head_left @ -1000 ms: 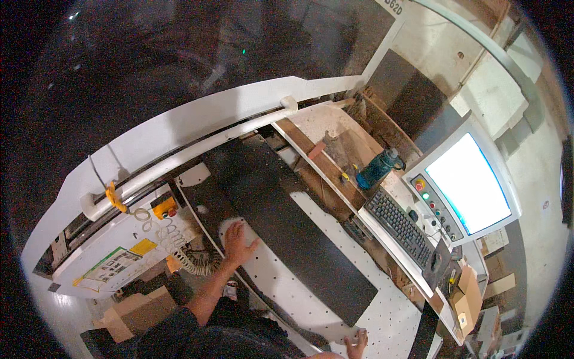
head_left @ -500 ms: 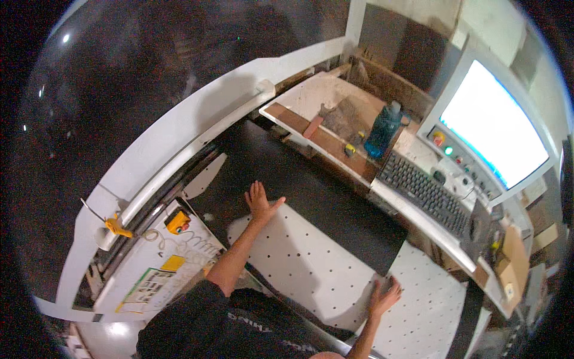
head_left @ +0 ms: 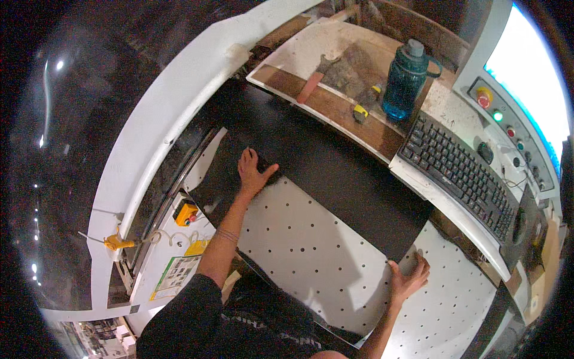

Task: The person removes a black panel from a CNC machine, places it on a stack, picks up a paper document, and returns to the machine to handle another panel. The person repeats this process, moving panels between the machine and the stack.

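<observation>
A large flat black sheet point(head_left: 341, 185) lies across a white perforated table top point(head_left: 305, 245). My left hand point(head_left: 254, 172) rests on the sheet near its left end, thumb and fingers apart. At the sheet's near right corner is my right hand point(head_left: 408, 280), its thumb by the corner and its fingers spread and slightly bent over the white surface. Neither hand is closed round anything. Whether the right thumb presses on the sheet's edge is hard to make out.
Along the far side runs a shelf with a blue water bottle point(head_left: 405, 84), a red-handled wrench point(head_left: 314, 81), a yellow tape measure point(head_left: 360, 113) and a black keyboard point(head_left: 457, 173). A lit monitor point(head_left: 532, 78) stands at right. A yellow switch box point(head_left: 186, 213) sits at left.
My view has shifted, so the shelf and keyboard look larger. The right hand has come to the sheet's corner with its fingers more bent. The left hand stays on the sheet.
</observation>
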Motion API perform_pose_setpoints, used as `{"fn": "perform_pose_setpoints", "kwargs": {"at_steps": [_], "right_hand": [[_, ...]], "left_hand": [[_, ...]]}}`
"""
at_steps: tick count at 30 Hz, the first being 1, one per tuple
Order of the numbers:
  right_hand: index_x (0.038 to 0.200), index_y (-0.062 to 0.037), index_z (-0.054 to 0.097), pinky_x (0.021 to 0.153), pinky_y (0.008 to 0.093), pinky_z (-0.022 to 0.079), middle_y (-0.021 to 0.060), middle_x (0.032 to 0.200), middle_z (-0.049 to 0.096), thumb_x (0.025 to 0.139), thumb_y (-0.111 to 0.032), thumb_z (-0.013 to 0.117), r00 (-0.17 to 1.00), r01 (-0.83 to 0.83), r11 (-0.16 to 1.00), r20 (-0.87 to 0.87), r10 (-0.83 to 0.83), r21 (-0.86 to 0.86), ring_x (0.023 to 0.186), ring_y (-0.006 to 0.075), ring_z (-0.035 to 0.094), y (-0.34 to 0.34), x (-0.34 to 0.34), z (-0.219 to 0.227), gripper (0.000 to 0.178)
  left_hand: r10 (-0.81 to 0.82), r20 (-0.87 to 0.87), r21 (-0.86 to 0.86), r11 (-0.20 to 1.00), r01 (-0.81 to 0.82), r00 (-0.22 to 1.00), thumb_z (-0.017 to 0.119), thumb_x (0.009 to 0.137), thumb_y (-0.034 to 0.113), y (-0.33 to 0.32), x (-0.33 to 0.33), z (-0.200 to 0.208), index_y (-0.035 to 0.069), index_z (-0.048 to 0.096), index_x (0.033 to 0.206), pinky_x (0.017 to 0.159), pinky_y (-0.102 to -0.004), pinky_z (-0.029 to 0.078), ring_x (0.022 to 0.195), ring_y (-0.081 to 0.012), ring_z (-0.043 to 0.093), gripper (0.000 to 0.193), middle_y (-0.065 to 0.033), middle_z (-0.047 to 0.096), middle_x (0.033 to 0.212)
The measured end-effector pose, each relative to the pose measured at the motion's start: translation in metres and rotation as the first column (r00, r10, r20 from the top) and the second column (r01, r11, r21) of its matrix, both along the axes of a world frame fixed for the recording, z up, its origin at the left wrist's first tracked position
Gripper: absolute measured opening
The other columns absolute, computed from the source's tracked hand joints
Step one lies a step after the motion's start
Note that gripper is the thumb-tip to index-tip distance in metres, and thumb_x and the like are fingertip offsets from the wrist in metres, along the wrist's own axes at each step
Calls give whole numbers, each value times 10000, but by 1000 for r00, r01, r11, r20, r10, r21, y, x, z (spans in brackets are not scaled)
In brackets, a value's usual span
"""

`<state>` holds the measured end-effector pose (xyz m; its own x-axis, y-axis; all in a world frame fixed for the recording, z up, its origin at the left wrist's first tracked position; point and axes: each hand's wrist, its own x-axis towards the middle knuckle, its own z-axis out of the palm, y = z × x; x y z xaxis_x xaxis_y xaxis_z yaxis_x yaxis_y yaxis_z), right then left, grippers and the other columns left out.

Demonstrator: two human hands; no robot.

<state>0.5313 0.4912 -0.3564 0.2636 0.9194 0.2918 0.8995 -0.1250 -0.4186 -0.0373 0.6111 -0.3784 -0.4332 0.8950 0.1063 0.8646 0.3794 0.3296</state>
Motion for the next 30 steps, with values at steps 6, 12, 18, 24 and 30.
{"fn": "perform_pose_setpoints", "kwargs": {"at_steps": [6, 12, 18, 24, 30], "right_hand": [[1309, -116, 626, 1029, 537, 339, 79, 1335, 573, 605, -784, 814, 997, -71, 995, -40, 69, -68, 1252, 325, 511, 30, -44, 6, 988], [1281, -117, 640, 1036, 517, 342, 72, 1310, 590, 631, -759, 818, 995, -100, 993, -32, 98, -60, 1247, 316, 519, 29, -46, 10, 931], [1260, -112, 645, 1043, 504, 348, 78, 1302, 597, 642, -688, 854, 993, -116, 992, -41, 115, -45, 1237, 311, 530, 24, -45, 9, 870], [1253, -83, 638, 1057, 524, 349, 120, 1311, 608, 663, -650, 860, 975, -199, 978, -91, 204, 58, 1236, 340, 537, 30, -49, 9, 848], [1283, -63, 648, 1082, 513, 331, 135, 1371, 604, 749, -600, 820, 956, -273, 959, -86, 279, 81, 1278, 338, 515, 28, -45, 14, 777]], "left_hand": [[29, -28, 11, 1000, -28, 999, 660, 835, 761, 9, -60, -4, -25, 339, 1575, 1243, -545, 195, 1542, -419, 226, 1126, -264, 242, 1665], [12, -137, 89, 996, 1, 991, 683, 843, 728, 4, -58, -8, -15, 388, 1556, 1235, -553, 210, 1530, -409, 258, 1071, -219, 290, 1660], [62, -122, 54, 997, -56, 991, 737, 807, 708, 4, -47, 2, -12, 462, 1517, 1237, -553, 204, 1527, -392, 268, 1048, -210, 323, 1646], [54, -55, 113, 993, -47, 997, 754, 789, 706, 15, -44, 10, -34, 431, 1528, 1246, -534, 201, 1532, -383, 266, 1095, -218, 331, 1639], [64, 159, 284, 953, -108, 985, 762, 774, 716, 10, -47, 4, -38, 416, 1534, 1262, -509, 183, 1534, -390, 262, 1125, -235, 325, 1636]]}}
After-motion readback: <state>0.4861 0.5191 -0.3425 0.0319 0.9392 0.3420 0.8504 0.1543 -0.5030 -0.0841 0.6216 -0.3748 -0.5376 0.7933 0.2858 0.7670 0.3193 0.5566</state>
